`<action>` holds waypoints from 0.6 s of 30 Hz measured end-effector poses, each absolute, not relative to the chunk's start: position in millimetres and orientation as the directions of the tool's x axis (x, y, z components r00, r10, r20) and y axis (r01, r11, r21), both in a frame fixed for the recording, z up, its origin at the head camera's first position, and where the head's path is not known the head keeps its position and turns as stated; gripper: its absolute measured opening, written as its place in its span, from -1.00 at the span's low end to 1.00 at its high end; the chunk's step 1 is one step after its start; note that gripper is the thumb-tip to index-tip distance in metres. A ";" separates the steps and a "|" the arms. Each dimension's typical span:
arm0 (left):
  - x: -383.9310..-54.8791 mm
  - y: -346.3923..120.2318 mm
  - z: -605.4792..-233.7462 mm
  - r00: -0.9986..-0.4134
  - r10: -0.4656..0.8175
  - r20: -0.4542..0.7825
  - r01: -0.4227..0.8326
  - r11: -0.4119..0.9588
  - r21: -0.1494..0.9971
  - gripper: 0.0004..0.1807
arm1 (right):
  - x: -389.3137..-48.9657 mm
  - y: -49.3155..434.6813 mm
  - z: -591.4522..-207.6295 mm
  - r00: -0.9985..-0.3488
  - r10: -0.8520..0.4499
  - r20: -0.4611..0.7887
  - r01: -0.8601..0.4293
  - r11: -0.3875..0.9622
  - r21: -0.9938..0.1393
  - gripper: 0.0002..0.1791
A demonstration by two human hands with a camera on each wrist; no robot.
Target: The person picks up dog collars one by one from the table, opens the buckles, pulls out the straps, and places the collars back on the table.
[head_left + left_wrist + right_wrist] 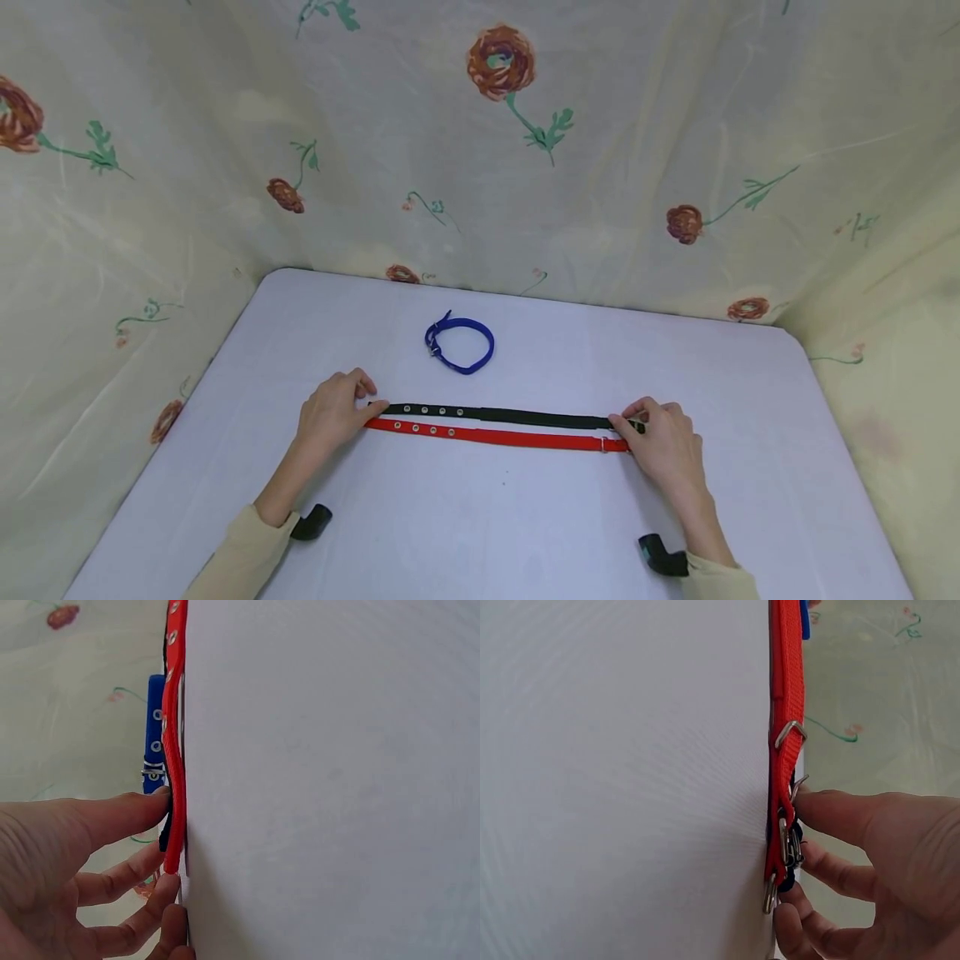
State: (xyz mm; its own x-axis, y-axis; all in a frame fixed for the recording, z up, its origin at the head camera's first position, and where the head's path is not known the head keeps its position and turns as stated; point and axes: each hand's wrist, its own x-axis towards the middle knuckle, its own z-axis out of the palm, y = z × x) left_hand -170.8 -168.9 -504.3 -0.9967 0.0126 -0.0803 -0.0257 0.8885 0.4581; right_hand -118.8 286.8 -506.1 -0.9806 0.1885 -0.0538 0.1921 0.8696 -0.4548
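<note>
A black pet collar (pixel 525 417) with metal eyelets lies stretched out across the table. My left hand (pixel 332 408) holds its eyelet end, the thumb on the strap and the other fingers around the tip. At the buckle end, the thumb and fingers of my right hand (pixel 666 439) hold it; the buckle (pixel 795 847) is partly hidden. A red collar (pixel 517 438) runs alongside on the near side, nearly parallel, its metal ring (pixel 790 735) close to the right thumb. Behind both straps, a blue collar (pixel 492 342) lies buckled into a loop.
The white table (pixel 480 533) has rounded far corners. Curtain fabric (pixel 600 208) with printed flowers hangs around its back and sides. A black wrist device (pixel 312 522) sits at the left sleeve, and another black device (pixel 663 557) at the right sleeve.
</note>
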 end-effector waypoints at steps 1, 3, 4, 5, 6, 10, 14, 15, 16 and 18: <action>-171.2 -168.4 -504.4 -0.997 0.010 -0.081 -0.028 0.889 0.457 -0.65 | -118.8 287.3 -505.7 -0.981 0.185 -0.056 0.190 0.872 -0.452 -0.62; -172.1 -167.2 -504.7 -0.996 0.011 -0.083 -0.029 0.887 0.462 -0.65 | -119.0 288.3 -504.5 -0.983 0.175 -0.060 0.183 0.875 -0.449 -0.62; -172.6 -166.7 -504.7 -0.996 0.012 -0.084 -0.029 0.884 0.466 -0.65 | -119.4 288.5 -503.7 -0.984 0.168 -0.062 0.178 0.876 -0.449 -0.62; -173.1 -166.1 -504.8 -0.996 0.013 -0.085 -0.029 0.881 0.472 -0.66 | -119.9 288.8 -503.0 -0.985 0.162 -0.063 0.173 0.877 -0.449 -0.62; -173.3 -165.3 -505.0 -0.996 0.013 -0.086 -0.030 0.878 0.477 -0.66 | -120.4 289.1 -502.5 -0.986 0.156 -0.064 0.168 0.878 -0.449 -0.62; -173.8 -163.0 -506.2 -0.996 0.012 -0.083 -0.031 0.867 0.497 -0.63 | -122.6 289.7 -500.6 -0.988 0.137 -0.073 0.156 0.876 -0.456 -0.63; -173.9 -163.6 -506.2 -0.997 0.021 -0.070 -0.017 0.864 0.504 -0.59 | -123.7 286.9 -498.5 -0.987 0.136 -0.082 0.158 0.871 -0.465 -0.60; -174.4 -163.6 -506.1 -0.998 0.025 -0.065 -0.011 0.861 0.509 -0.58 | -124.0 285.8 -497.8 -0.986 0.143 -0.081 0.164 0.869 -0.467 -0.59; -174.9 -163.3 -505.7 -0.998 0.029 -0.057 -0.005 0.856 0.517 -0.57 | -124.6 285.0 -497.2 -0.986 0.149 -0.076 0.168 0.867 -0.470 -0.58; -176.5 -161.6 -504.5 -0.999 0.032 -0.040 0.005 0.838 0.545 -0.56 | -126.8 283.1 -496.0 -0.985 0.156 -0.069 0.170 0.859 -0.483 -0.57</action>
State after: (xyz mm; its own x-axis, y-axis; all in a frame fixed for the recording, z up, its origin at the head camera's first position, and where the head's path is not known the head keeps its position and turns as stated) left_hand -176.5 -161.6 -504.5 -0.9987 0.0321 -0.0404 0.0049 0.8383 0.5452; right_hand -126.8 283.1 -496.0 -0.9853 0.1565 -0.0685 0.1700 0.8587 -0.4834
